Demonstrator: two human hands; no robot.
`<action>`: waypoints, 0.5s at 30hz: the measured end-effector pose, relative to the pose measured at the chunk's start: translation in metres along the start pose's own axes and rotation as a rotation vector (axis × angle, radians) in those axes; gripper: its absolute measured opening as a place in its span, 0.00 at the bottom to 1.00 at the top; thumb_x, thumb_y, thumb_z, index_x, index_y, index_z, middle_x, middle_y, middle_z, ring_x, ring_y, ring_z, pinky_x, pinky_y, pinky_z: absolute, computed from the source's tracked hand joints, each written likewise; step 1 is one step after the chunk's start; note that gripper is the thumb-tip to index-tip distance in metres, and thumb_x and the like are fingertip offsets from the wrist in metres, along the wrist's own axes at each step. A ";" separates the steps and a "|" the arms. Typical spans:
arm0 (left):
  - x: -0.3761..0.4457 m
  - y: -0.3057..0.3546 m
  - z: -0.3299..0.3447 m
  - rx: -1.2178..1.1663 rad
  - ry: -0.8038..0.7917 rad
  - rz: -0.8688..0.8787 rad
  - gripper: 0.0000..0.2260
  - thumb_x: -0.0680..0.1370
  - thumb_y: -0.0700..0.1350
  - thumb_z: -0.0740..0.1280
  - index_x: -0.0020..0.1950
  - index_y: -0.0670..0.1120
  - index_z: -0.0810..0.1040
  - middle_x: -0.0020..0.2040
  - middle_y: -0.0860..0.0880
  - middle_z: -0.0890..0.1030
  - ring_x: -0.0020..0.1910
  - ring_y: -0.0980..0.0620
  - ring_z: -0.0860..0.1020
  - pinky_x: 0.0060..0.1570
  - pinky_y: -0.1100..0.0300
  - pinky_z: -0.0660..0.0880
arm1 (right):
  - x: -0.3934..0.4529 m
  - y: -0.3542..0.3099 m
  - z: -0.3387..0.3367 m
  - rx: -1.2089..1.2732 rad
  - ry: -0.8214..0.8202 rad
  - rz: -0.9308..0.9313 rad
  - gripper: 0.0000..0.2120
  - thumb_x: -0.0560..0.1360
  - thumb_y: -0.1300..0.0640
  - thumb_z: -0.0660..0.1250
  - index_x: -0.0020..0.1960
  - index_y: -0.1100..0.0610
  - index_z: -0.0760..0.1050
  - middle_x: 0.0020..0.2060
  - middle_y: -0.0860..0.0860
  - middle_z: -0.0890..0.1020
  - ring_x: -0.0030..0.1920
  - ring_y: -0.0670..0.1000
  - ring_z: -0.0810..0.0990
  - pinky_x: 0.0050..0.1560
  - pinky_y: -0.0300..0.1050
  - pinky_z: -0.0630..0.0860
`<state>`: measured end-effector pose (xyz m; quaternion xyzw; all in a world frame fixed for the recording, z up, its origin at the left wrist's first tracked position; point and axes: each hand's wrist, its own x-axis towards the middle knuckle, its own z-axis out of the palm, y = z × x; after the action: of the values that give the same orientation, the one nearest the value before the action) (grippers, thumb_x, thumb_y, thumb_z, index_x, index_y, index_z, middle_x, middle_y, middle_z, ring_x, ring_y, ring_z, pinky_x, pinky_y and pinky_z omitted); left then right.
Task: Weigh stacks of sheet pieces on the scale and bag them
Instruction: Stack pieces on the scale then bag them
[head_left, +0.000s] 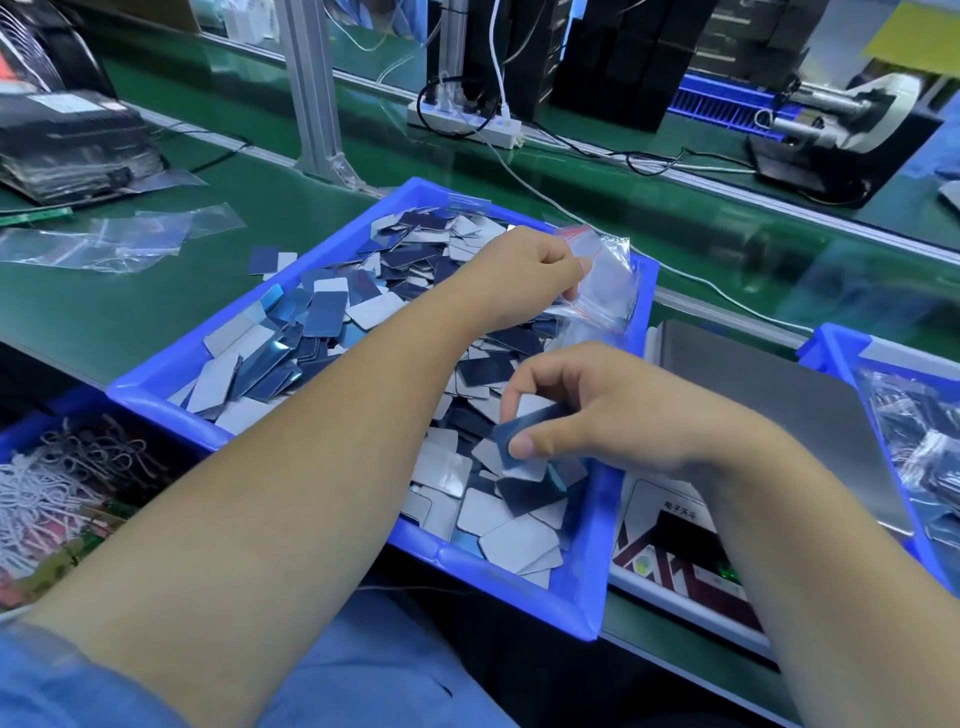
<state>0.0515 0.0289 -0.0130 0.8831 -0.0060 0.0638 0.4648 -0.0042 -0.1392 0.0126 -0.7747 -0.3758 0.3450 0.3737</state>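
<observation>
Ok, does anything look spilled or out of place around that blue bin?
Yes. Two sheet pieces lie on the green belt just outside the blue bin, beyond its far-left wall, apart from the loose heap inside. Otherwise nothing odd: the left hand holds a clear bag, the right hand a small stack.

We see a green bench carrying a blue tray of sheet pieces. Right of the tray, touching it, sits a scale, with another blue bin beyond. Left of the tray lie clear bags; behind it stands a white power strip.
</observation>
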 end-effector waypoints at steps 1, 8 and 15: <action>0.000 0.000 0.000 -0.004 -0.001 0.001 0.17 0.81 0.53 0.64 0.35 0.50 0.80 0.23 0.64 0.73 0.22 0.64 0.70 0.25 0.70 0.64 | -0.001 -0.001 -0.001 -0.078 -0.040 0.015 0.07 0.73 0.61 0.75 0.45 0.51 0.81 0.38 0.47 0.84 0.37 0.45 0.78 0.43 0.43 0.76; -0.001 0.000 0.000 0.000 -0.013 -0.029 0.17 0.81 0.55 0.64 0.35 0.50 0.81 0.23 0.62 0.73 0.23 0.63 0.70 0.32 0.61 0.66 | 0.001 -0.005 0.031 -0.675 -0.188 0.074 0.13 0.67 0.48 0.77 0.49 0.44 0.78 0.46 0.43 0.75 0.47 0.44 0.75 0.49 0.46 0.76; -0.001 0.001 0.000 -0.001 -0.020 -0.022 0.17 0.81 0.55 0.64 0.35 0.50 0.80 0.23 0.61 0.73 0.23 0.62 0.69 0.31 0.62 0.65 | 0.000 -0.001 0.032 -0.811 -0.061 0.174 0.45 0.56 0.37 0.80 0.67 0.43 0.64 0.55 0.45 0.65 0.59 0.50 0.65 0.55 0.50 0.74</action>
<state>0.0501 0.0280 -0.0120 0.8836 -0.0009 0.0498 0.4656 -0.0300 -0.1284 -0.0021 -0.8774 -0.4253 0.2222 -0.0035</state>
